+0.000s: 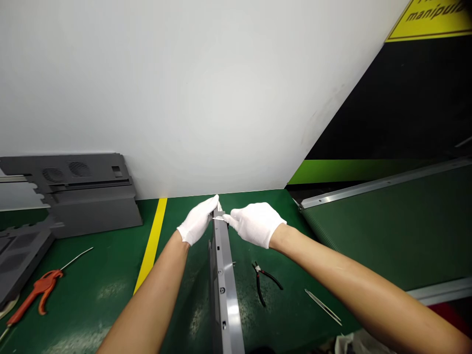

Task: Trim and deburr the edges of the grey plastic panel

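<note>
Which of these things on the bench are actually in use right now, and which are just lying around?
In use:
- grey metal bar, standing on edge, its far end gripped
- left hand on that end
- right hand on that end, pinching a small strip

Lying about:
- pliers, right of the bar
- tweezers
- orange air blow gun, far left
- grey plastic panels against the wall

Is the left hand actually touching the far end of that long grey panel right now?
Touching. The head view shows the gloved left hand with its fingers wrapped against the far end of the grey panel, no gap visible; the right hand pinches there too.
</note>
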A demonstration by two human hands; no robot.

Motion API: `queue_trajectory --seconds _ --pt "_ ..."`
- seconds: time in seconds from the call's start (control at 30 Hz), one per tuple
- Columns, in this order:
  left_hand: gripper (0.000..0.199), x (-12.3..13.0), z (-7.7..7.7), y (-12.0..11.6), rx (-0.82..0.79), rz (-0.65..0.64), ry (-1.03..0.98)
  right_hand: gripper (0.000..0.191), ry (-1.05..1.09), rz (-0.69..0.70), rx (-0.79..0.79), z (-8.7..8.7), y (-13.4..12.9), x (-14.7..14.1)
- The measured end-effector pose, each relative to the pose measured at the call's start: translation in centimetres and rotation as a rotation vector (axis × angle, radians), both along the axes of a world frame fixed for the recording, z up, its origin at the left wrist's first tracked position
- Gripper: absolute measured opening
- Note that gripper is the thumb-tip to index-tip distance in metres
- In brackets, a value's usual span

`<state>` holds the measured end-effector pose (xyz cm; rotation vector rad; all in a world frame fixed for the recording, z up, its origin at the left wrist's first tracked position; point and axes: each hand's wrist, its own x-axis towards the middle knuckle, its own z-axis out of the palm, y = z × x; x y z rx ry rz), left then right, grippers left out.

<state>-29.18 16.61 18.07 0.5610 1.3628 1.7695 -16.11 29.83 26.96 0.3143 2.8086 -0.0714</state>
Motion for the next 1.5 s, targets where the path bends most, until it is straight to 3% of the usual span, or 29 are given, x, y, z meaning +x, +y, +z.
queue_trajectory --seconds 0.8,1.0,1.13,1.27,1.3,1.37,1.43,1.5 --pt "0.049 0.1 0.3 0.6 -0.007 -0.009 -0.068 0.068 -0.007 -0.005 -0.02 0.1 0.3 0.8" --pt "0.046 0.0 0.3 0.4 -0.012 0.005 -0.061 0.065 -0.032 0.068 -0.06 0.1 0.1 1.5" --pt "0.042 -0.2 0.5 -0.2 -0.01 0.016 0.0 0.076 0.186 -0.051 -0.328 -0.1 0.8 2.7" --pt "0.033 -0.3 0.7 -0.7 -0.09 -0.091 0.172 0.078 0.521 -0.455 -0.836 -1.3 1.4 5.0" --pt "0.039 -0.1 0.9 -0.8 -0.095 -0.117 0.186 0.078 0.53 -0.572 -0.985 -1.9 1.3 5.9" --pt "0.07 0.7 1.7 -1.1 -0.085 -0.127 0.18 0.078 0.481 -0.766 -1.256 -3.7 0.4 7.9" --pt "0.095 2.4 2.8 -1.8 -0.166 -0.093 0.221 0.078 0.454 -0.919 -1.452 -6.0 -1.2 10.2" --pt "0.093 5.0 3.9 -3.3 -0.341 0.022 0.429 0.08 0.425 -1.056 -1.578 -8.7 -3.2 12.8"
